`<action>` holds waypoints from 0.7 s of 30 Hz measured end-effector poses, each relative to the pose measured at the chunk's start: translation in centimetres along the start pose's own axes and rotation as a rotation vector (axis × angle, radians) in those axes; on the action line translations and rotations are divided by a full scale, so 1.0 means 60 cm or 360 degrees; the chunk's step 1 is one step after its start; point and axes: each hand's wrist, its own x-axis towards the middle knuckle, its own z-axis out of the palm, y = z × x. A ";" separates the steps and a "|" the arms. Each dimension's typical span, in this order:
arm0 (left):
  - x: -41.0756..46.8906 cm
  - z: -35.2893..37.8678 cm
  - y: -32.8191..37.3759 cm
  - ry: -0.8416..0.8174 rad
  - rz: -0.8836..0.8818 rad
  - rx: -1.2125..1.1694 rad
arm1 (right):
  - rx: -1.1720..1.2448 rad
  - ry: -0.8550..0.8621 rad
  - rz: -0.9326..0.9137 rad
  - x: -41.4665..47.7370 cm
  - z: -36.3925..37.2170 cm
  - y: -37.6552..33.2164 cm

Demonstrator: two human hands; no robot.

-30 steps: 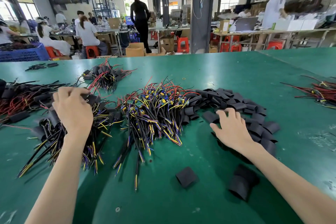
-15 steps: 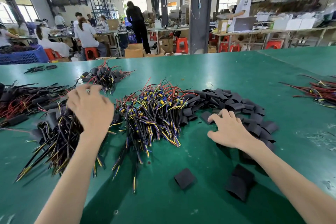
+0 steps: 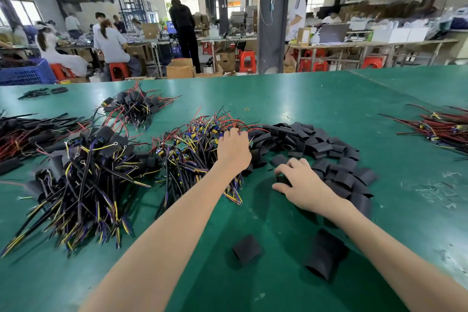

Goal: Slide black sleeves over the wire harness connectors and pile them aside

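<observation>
A pile of bare wire harnesses (image 3: 188,152) with yellow and blue connectors lies at the table's centre. My left hand (image 3: 234,151) reaches over its right side, fingers curled down into the wires, fingertips hidden. Right of it spreads a heap of flat black sleeves (image 3: 319,147). At that heap's near edge, my right hand (image 3: 304,186) pinches one black sleeve (image 3: 282,180) between thumb and fingers. A pile of sleeved harnesses (image 3: 88,172) lies to the left.
Two loose sleeves, a small one (image 3: 247,249) and a larger one (image 3: 325,253), lie near me on the green table (image 3: 329,99). More harness bundles sit at the back (image 3: 134,106), the far left (image 3: 25,134) and the right edge (image 3: 443,129). People work at benches behind.
My left hand has left the sleeved pile and swung right onto the bare harness pile. My right hand curled its fingers round a sleeve at the heap's edge.
</observation>
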 end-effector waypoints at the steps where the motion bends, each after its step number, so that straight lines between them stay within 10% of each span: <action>1: 0.002 0.002 0.000 -0.0003 -0.0008 -0.0024 | 0.0015 0.0005 -0.0002 0.000 0.000 0.000; 21: 0.035 -0.023 -0.001 0.0149 -0.0181 0.0021 | -0.0016 -0.0038 -0.0123 -0.006 -0.004 -0.007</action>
